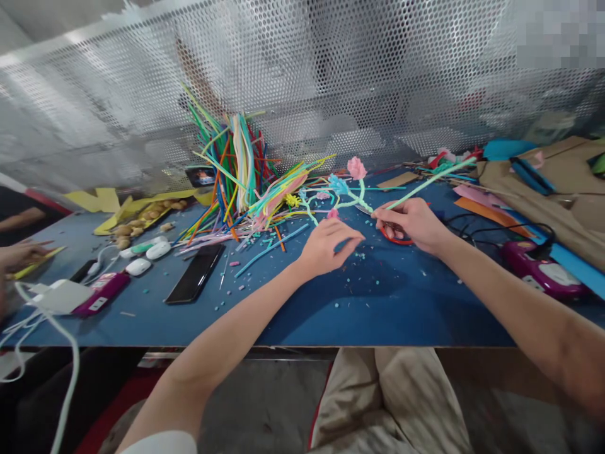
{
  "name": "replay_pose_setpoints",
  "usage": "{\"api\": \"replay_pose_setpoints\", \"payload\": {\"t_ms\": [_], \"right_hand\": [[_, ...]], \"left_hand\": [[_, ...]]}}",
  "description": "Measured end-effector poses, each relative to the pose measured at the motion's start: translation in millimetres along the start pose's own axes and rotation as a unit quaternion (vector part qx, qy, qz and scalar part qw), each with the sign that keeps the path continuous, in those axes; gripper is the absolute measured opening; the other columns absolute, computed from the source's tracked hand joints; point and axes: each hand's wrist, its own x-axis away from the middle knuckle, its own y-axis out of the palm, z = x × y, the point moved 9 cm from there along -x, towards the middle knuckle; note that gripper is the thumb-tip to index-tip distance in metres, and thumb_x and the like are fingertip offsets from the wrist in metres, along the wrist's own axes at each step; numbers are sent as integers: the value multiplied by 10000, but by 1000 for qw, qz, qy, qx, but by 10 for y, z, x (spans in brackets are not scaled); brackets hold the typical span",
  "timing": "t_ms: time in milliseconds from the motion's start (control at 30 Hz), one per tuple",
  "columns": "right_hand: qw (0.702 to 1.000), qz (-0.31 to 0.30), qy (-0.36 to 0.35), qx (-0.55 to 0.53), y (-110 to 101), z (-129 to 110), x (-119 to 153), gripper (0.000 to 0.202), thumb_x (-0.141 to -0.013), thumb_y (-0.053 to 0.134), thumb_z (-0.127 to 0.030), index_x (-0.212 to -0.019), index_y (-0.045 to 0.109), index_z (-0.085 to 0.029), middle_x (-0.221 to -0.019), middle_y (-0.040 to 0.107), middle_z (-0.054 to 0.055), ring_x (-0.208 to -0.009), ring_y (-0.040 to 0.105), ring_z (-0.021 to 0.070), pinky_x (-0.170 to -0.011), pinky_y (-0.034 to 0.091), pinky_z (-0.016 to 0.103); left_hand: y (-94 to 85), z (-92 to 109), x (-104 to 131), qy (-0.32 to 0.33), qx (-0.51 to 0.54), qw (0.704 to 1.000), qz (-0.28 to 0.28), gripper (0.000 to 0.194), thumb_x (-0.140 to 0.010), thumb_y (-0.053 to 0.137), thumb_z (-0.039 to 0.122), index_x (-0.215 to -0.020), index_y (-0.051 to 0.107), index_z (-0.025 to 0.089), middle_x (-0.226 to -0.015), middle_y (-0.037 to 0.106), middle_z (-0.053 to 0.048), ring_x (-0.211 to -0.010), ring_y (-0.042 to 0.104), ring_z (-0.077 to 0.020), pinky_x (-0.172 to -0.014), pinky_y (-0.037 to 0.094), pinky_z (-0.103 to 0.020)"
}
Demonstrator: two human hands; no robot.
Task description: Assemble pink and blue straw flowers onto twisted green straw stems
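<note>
My right hand [409,224] pinches the mint-green stem of a pipe-cleaner flower branch [363,189] between thumb and fingers. A straight light-green end [435,181] sticks out up and to the right. On the branch are a pink flower [356,168], a blue flower [338,184] and smaller blooms at the left. My left hand [328,244] hovers just in front of the branch's left side, thumb and forefinger apart with nothing seen between them. Its other fingers are partly hidden. Under my right hand lie red-handled scissors [396,238], mostly covered by the hand.
Left of centre stands a big bunch of coloured pipe cleaners [243,164]. Nearer lies a black phone [195,274]. Power strips [101,294] with cables sit at both sides. Cardboard and paper sheets [520,189] fill the right. Another person's hand [23,255] rests at far left.
</note>
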Motion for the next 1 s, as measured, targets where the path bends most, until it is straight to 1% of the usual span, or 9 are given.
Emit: {"api": "replay_pose_setpoints", "payload": {"t_ms": [67,133,233,433,533,600,700,833,1000], "right_hand": [[1000,-16,4,16,24,23,0,307,-779,775,-450,-813,738,-147,-740,720,93,-487,537,105,-402,349,254],[998,-32,-5,45,41,27,2,301,-797,758,-447,-842,741,-150,-764,731,90,-503,548,108,-430,371,260],[993,-55,-29,103,68,10,9,297,-837,709,-454,-852,743,-160,-787,739,77,-523,559,113,-487,413,274],[987,-81,-40,136,123,-13,30,291,-856,667,-467,-877,732,-184,-785,735,58,-555,557,131,-534,450,298],[981,-99,-50,157,182,-37,59,267,-862,659,-460,-873,730,-203,-779,736,42,-578,581,138,-562,471,301],[979,-104,-56,169,211,-54,78,255,-865,654,-452,-874,730,-208,-779,740,37,-594,595,143,-572,484,302],[975,-109,-68,179,249,-93,105,255,-864,652,-449,-867,734,-208,-775,744,39,-607,608,153,-584,499,308],[976,-108,-67,175,282,-127,127,235,-850,663,-438,-870,741,-218,-772,753,28,-621,632,163,-614,518,315],[977,-80,-74,184,298,-183,156,181,-850,672,-384,-852,754,-222,-761,759,15,-658,662,162,-658,541,320]], "left_hand": [[-242,-128,4,-46,-10,995,92,143,-966,561,259,-909,672,190,-855,730,-37,-853,637,-171,-886,475,-354],[-443,-259,15,-92,-27,984,150,186,-960,559,303,-843,645,187,-792,695,-30,-792,610,-170,-840,473,-348],[-524,-476,-1,-145,-22,981,130,234,-951,574,375,-831,637,184,-798,684,-21,-758,589,-158,-814,466,-328],[-198,-765,66,-206,74,976,-4,383,-873,662,516,-1036,710,173,-991,723,-72,-911,642,-195,-884,488,-339],[38,-762,130,-250,220,942,-35,464,-849,686,533,-1142,699,174,-982,724,-67,-813,657,-171,-777,529,-304],[142,-758,174,-295,307,905,-24,468,-823,709,545,-1082,716,155,-905,722,-59,-696,638,-140,-647,527,-261],[207,-762,227,-348,349,870,5,435,-761,764,552,-887,752,136,-764,708,-48,-580,582,-110,-539,489,-230],[207,-753,262,-371,339,864,31,415,-778,744,563,-778,778,150,-696,697,-34,-522,512,-83,-483,439,-212],[186,-685,277,-372,321,870,48,387,-807,729,550,-815,801,170,-671,693,-17,-482,437,-65,-456,409,-207]]}}
